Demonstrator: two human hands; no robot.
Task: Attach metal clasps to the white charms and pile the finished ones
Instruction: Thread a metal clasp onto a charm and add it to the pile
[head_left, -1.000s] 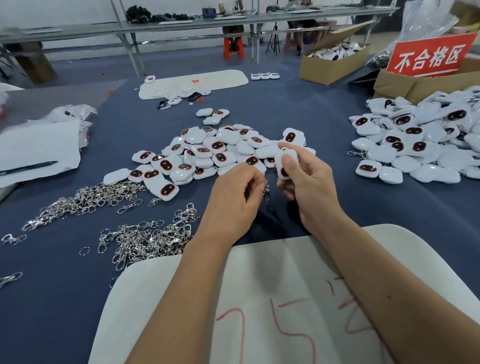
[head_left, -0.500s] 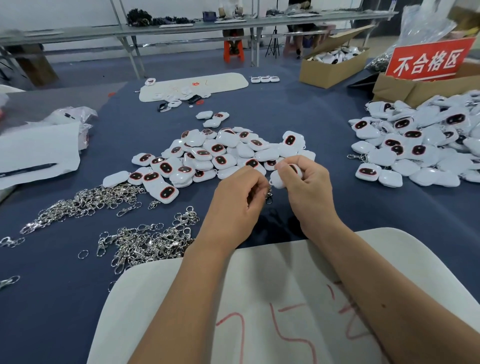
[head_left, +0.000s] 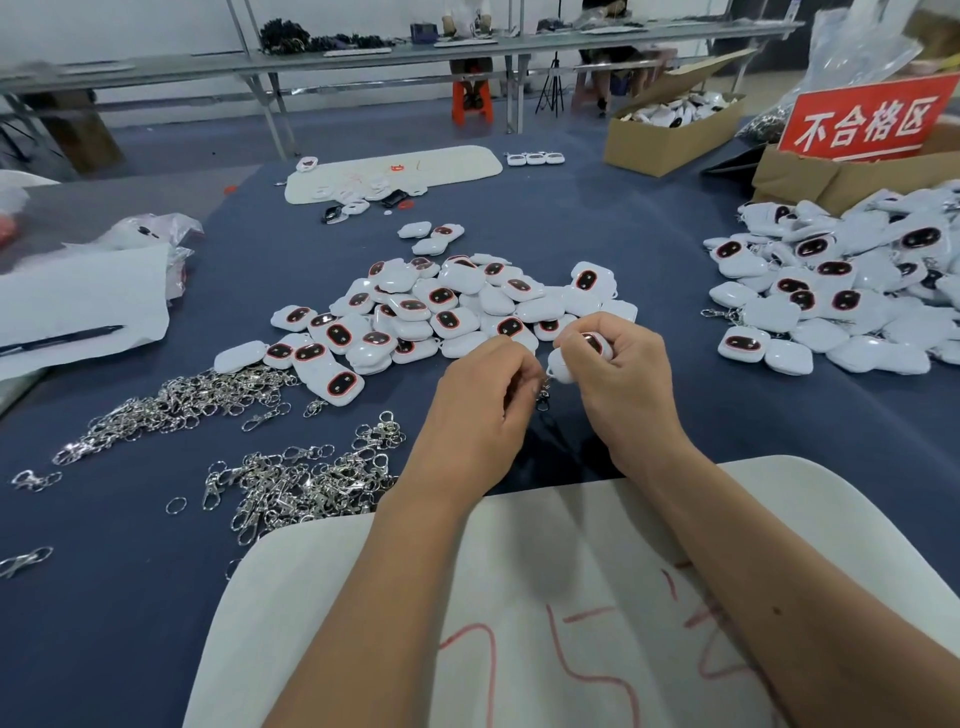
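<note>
Right grip (head_left: 618, 374) curling around white charm (head_left: 563, 366) mid-frame; left grip (head_left: 488, 400) pinching metal clasp (head_left: 544, 391) touching charm's lower edge.

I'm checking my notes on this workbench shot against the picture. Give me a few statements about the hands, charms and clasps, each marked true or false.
1. The right hand holds a white charm. True.
2. The left hand lies flat and open on the table. False: its fingers are curled, pinching a metal clasp next to the charm.
3. The loose clasps lie to the left of the hands. True.
4. The red sign stands at the far left. False: it is at the far right, on a cardboard box.
5. A pile of charms lies beyond the hands. True.
</note>
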